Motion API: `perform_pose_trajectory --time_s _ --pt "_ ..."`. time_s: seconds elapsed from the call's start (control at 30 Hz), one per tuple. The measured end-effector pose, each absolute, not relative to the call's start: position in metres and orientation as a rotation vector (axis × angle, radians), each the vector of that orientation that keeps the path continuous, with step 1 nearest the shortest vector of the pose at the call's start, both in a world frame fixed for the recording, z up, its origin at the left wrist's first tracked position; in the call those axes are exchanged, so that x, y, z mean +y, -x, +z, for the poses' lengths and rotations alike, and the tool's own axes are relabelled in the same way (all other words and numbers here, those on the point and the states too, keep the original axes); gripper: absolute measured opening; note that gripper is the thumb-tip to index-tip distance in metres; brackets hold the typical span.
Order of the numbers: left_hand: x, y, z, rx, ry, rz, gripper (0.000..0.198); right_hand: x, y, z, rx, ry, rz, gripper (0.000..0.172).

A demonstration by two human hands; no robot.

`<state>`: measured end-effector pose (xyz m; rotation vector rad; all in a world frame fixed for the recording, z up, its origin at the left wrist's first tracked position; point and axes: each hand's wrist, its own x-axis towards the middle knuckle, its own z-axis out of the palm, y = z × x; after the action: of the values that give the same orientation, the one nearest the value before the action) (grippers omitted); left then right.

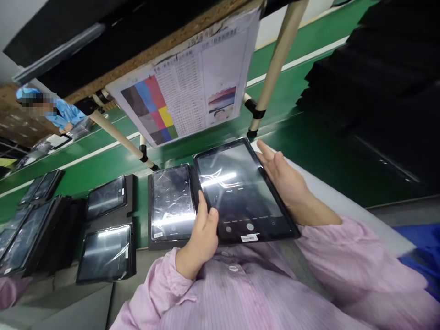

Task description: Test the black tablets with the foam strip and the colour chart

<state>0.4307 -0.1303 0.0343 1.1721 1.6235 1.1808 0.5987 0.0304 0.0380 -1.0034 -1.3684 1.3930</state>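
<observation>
Currently gripping a black tablet (242,192) at centre frame, tilted up toward the colour chart sheet (187,87) hanging above. Left hand (201,238) clenched on the lower left edge, thumb lying on the glass; right hand (287,181) cupping the right edge, fingers (268,153) partly spread behind it. Best kept level, squared to the chart, thumb clear of the on-screen shutter button, both edges well supported. Just left on the tabletop (326,192), a film-wrapped tablet (171,201); more tablets (106,229) further left. Screen content lost in glare; label print too small to read; right fingertips hidden behind the tablet.
</observation>
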Motion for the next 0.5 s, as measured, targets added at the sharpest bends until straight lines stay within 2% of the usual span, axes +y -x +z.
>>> perform_pose_trajectory --time_s 0.1,0.13,0.27,0.37,0.5 --pt "-0.138 -0.42 0.042 1.655 -1.447 1.048 0.067 0.035 -0.611 0.023 -1.47 1.056 1.15 0.094" --pt "-0.142 -0.413 0.045 1.678 -1.529 1.048 0.066 0.033 -0.615 0.022 -1.545 1.06 1.04 0.091" --pt "-0.159 -0.378 0.058 1.97 -1.769 1.039 0.055 0.011 -0.625 0.027 -2.152 1.011 0.537 0.056" --pt "-0.166 -0.349 0.061 2.335 -1.849 0.843 0.038 -0.005 -0.618 0.026 -2.452 0.937 0.284 0.047" --pt "-0.166 -0.325 0.06 2.69 -1.864 0.508 0.034 -0.011 -0.608 0.023 -2.458 0.927 0.196 0.048"
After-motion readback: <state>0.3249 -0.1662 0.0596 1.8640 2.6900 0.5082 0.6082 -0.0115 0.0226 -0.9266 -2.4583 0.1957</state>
